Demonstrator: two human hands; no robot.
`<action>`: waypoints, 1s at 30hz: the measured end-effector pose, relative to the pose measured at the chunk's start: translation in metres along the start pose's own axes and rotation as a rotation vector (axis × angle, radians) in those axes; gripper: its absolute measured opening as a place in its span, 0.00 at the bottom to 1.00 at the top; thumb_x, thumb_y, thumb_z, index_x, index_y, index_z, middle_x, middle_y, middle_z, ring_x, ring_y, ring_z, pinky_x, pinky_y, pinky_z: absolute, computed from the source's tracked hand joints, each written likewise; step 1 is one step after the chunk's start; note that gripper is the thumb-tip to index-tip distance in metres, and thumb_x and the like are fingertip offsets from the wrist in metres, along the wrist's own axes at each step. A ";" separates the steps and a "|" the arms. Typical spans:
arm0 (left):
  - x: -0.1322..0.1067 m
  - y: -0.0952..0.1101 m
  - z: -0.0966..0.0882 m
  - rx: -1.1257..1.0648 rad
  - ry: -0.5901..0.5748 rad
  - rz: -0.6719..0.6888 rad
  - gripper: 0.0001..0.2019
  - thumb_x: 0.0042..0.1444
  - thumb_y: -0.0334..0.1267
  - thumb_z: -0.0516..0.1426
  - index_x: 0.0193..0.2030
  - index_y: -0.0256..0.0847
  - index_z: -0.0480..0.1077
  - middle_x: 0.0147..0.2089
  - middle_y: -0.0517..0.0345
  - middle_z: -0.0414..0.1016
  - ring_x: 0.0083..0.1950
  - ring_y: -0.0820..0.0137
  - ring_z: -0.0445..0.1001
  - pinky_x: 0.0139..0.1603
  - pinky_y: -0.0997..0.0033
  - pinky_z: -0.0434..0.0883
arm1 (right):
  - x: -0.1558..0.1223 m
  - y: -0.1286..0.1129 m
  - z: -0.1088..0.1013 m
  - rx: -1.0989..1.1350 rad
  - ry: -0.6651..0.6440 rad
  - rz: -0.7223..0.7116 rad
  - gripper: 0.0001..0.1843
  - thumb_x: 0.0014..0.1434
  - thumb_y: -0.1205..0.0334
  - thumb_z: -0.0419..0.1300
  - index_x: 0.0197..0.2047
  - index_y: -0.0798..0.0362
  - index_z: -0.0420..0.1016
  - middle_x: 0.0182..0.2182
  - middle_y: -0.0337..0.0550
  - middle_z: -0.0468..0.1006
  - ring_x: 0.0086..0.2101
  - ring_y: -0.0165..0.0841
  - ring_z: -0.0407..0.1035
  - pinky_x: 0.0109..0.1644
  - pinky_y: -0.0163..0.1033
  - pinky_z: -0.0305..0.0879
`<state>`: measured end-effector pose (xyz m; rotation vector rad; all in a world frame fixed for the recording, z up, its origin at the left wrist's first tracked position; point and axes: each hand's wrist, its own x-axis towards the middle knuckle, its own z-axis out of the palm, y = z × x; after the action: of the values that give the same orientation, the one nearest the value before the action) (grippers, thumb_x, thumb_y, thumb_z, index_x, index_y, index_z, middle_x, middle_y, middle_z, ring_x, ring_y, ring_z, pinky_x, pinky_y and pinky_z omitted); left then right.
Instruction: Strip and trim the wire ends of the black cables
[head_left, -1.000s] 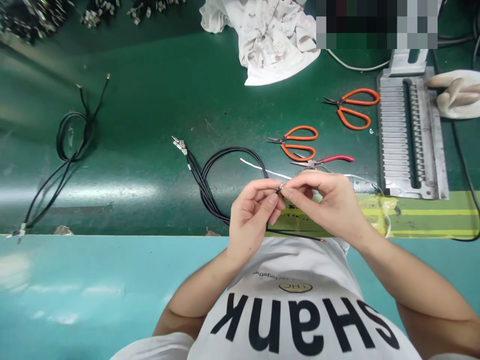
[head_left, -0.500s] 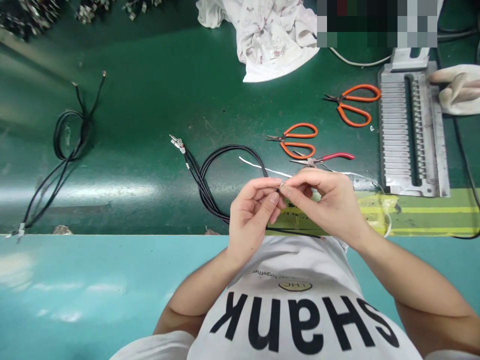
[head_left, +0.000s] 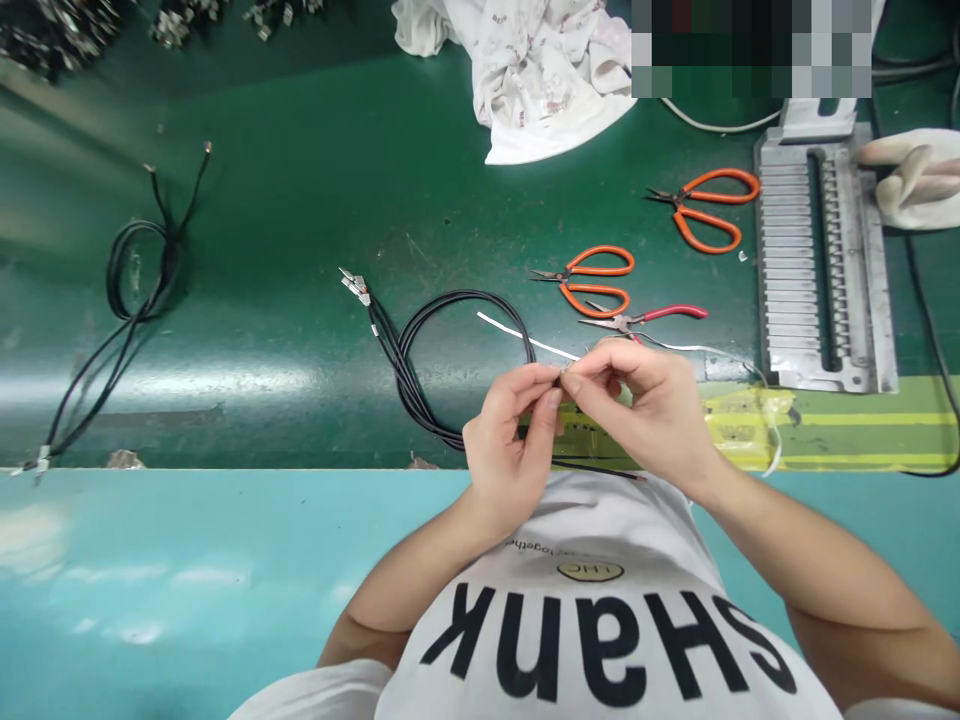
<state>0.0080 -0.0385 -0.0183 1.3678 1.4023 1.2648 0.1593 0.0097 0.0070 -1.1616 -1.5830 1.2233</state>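
Grip: left hand (head_left: 506,450) and right hand (head_left: 645,410) closed, thumbs and fingertips pinching a wire end (head_left: 559,376) from either side — small metal tip just showing between them.

Wire end: above the bench edge, low centre of the frame, over the yellow tape (head_left: 750,420).

Change: left hand turned a little and lower at the wrist, pinch held at about the same spot.

Near the hands: black cable (head_left: 442,320) looped just to the left, crimped terminals (head_left: 356,287) at its far end; white wire (head_left: 525,340) running behind the fingers; black wire (head_left: 600,470) lying below them.

Tools, centre right: red-handled pliers (head_left: 667,312), just above the right hand; two orange-handled snips (head_left: 592,280) (head_left: 709,205) farther up.

Holders: slotted metal jig (head_left: 817,260), right of the tools — contents cannot be told.

Farther off: second black cable (head_left: 139,270), left; heap of terminals (head_left: 60,25), upper left; white cloth (head_left: 525,80), top centre; white glove (head_left: 911,180), upper right.
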 end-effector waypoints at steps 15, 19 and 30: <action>0.020 0.005 -0.002 -0.482 -0.019 -0.104 0.08 0.58 0.29 0.64 0.43 0.43 0.81 0.39 0.57 0.78 0.29 0.74 0.77 0.32 0.71 0.76 | -0.001 -0.004 -0.010 -0.118 -0.024 -0.103 0.05 0.64 0.65 0.63 0.37 0.49 0.82 0.31 0.37 0.82 0.30 0.28 0.70 0.33 0.35 0.65; 0.022 0.008 0.000 -0.598 -0.016 -0.246 0.05 0.56 0.32 0.66 0.41 0.40 0.80 0.32 0.58 0.77 0.25 0.77 0.72 0.28 0.75 0.69 | -0.003 -0.005 -0.010 -0.185 0.047 -0.107 0.04 0.62 0.65 0.65 0.36 0.50 0.82 0.32 0.37 0.83 0.29 0.27 0.70 0.32 0.35 0.66; 0.023 0.016 0.003 -0.649 0.029 -0.368 0.06 0.54 0.36 0.68 0.36 0.39 0.77 0.29 0.61 0.71 0.25 0.81 0.60 0.27 0.77 0.61 | -0.006 -0.004 -0.002 -0.159 0.049 -0.130 0.04 0.62 0.66 0.63 0.36 0.50 0.79 0.30 0.39 0.80 0.29 0.29 0.67 0.33 0.37 0.64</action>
<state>0.0118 -0.0169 -0.0014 0.6231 1.0556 1.3252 0.1625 0.0036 0.0115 -1.1593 -1.7157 0.9928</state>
